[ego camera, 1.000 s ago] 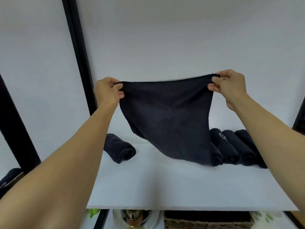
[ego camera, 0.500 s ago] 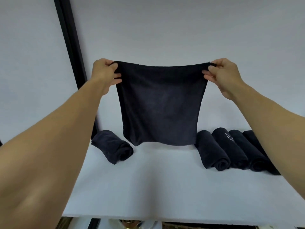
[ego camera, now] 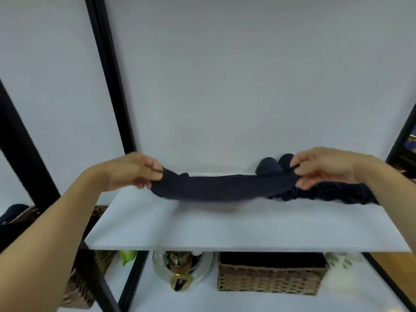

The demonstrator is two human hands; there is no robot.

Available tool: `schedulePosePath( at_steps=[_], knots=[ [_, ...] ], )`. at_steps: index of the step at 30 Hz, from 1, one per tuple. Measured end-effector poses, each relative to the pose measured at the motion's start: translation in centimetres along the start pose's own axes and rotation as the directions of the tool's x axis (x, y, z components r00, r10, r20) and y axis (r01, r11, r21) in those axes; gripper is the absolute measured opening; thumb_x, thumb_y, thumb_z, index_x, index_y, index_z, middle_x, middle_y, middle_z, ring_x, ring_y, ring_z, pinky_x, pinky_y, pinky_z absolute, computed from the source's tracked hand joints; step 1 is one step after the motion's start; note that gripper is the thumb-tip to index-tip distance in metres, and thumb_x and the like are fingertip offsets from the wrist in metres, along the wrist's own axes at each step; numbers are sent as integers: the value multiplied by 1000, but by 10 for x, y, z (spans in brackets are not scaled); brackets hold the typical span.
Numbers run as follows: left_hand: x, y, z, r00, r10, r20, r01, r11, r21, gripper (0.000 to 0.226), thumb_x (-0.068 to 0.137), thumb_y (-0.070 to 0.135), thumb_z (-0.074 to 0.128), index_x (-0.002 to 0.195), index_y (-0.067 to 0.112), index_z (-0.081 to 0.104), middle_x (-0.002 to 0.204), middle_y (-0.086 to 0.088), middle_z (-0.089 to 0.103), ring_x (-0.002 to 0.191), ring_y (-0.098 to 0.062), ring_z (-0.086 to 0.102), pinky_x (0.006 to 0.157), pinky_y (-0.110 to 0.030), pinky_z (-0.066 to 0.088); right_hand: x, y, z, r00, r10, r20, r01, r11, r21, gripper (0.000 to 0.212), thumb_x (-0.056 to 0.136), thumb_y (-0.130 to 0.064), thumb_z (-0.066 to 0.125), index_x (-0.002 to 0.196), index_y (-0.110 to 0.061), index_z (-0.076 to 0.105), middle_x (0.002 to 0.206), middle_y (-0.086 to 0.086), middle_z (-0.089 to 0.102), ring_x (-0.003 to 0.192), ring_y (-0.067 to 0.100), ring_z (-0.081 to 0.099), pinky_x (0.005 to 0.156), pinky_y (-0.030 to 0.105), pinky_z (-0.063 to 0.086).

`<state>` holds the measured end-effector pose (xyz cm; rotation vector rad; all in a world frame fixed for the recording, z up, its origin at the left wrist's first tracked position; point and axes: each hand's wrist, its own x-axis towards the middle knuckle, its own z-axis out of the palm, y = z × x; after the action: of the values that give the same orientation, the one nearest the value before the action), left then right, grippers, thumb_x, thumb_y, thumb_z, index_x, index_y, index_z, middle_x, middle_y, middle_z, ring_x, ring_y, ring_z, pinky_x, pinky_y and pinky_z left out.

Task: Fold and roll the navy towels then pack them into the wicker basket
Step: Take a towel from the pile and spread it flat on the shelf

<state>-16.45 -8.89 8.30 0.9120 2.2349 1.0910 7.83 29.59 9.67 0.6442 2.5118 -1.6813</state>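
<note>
White shelf (ego camera: 202, 226), soft navy towel (ego camera: 220, 188) stretched, left hand (ego camera: 132, 170), right hand (ego camera: 324, 167) pinching ends

"Was there any writing, label or number you could read in front of you?"

"No, you had nothing legible. No text showed on the navy towel (ego camera: 216, 190) you held, on the rolled towels (ego camera: 342, 195) beside it, or on the wicker basket (ego camera: 270, 280) under the shelf (ego camera: 225, 228). The blur was too heavy for you to make out any small mark."
</note>
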Motion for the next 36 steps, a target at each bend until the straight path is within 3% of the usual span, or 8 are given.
schedulePosePath(
  at_steps=[3, 7, 11, 18, 22, 28, 32, 36],
  knots=[
    [-21, -29, 35, 956, -183, 228, 148, 976, 160, 2, 88, 8, 67, 86, 7, 68, 72, 1, 64, 68, -12, 57, 62, -24, 43, -12, 38, 26, 958, 185, 217, -135, 964, -228, 11, 92, 2, 58, 103, 0, 61, 85, 18, 67, 79, 26, 70, 77, 35, 57],
    [-24, -52, 58, 919, -234, 316, 206, 971, 120, 3, 87, 9, 69, 84, 9, 68, 74, -1, 63, 69, -14, 56, 63, -25, 42, -7, 62, 45, 926, 238, 293, -182, 961, -207, 9, 91, 2, 61, 98, -4, 62, 75, 9, 63, 76, 24, 68, 78, 36, 55],
    [5, -55, 55, 990, -138, -3, 138, 990, -12, 5, 88, 11, 69, 84, 9, 67, 66, 0, 62, 60, -15, 57, 58, -26, 41, 19, 56, 39, 991, 112, 74, -99, 982, -163, 9, 92, -2, 60, 100, -5, 63, 74, 7, 63, 69, 17, 65, 66, 29, 52],
    [107, -62, 61, 879, -175, -444, 134, 983, -122, 7, 87, 10, 70, 92, 6, 66, 64, -8, 64, 47, -16, 58, 42, -22, 46, 117, 53, 34, 910, -17, -415, -94, 965, -244, 6, 92, -6, 57, 96, -8, 62, 71, 10, 66, 52, 14, 61, 48, 24, 46],
    [149, -77, 75, 871, -253, -420, 233, 967, -100, 13, 85, 10, 73, 97, 7, 67, 76, -13, 70, 55, -23, 66, 44, -23, 50, 165, 67, 49, 904, -110, -413, -217, 715, -665, 4, 91, -16, 55, 87, -16, 55, 83, 9, 66, 71, 25, 63, 66, 39, 55],
    [168, -88, 76, 855, -171, -490, 215, 976, 33, 10, 94, 22, 62, 91, 14, 67, 79, -4, 71, 51, -24, 68, 52, -28, 54, 186, 57, 82, 918, -263, -297, -208, 319, -925, 27, 95, -23, 53, 119, -12, 53, 103, 5, 54, 94, 25, 53, 71, 34, 44],
    [174, -94, 75, 870, -161, -467, 241, 963, 117, 17, 99, 14, 50, 99, 15, 67, 89, -3, 71, 50, -21, 66, 51, -27, 52, 204, 40, 125, 963, -267, -38, 142, 622, -770, 51, 94, -55, 49, 138, -30, 44, 140, -5, 49, 125, 22, 48, 105, 43, 32],
    [178, -98, 71, 902, -145, -407, 174, 984, 34, 26, 99, 5, 46, 110, 13, 67, 106, -2, 68, 74, -21, 70, 69, -28, 58, 220, 48, 161, 976, -214, 41, 170, 630, -758, 61, 92, -60, 48, 144, -29, 40, 141, -1, 45, 129, 24, 42, 105, 46, 30]
  ],
)
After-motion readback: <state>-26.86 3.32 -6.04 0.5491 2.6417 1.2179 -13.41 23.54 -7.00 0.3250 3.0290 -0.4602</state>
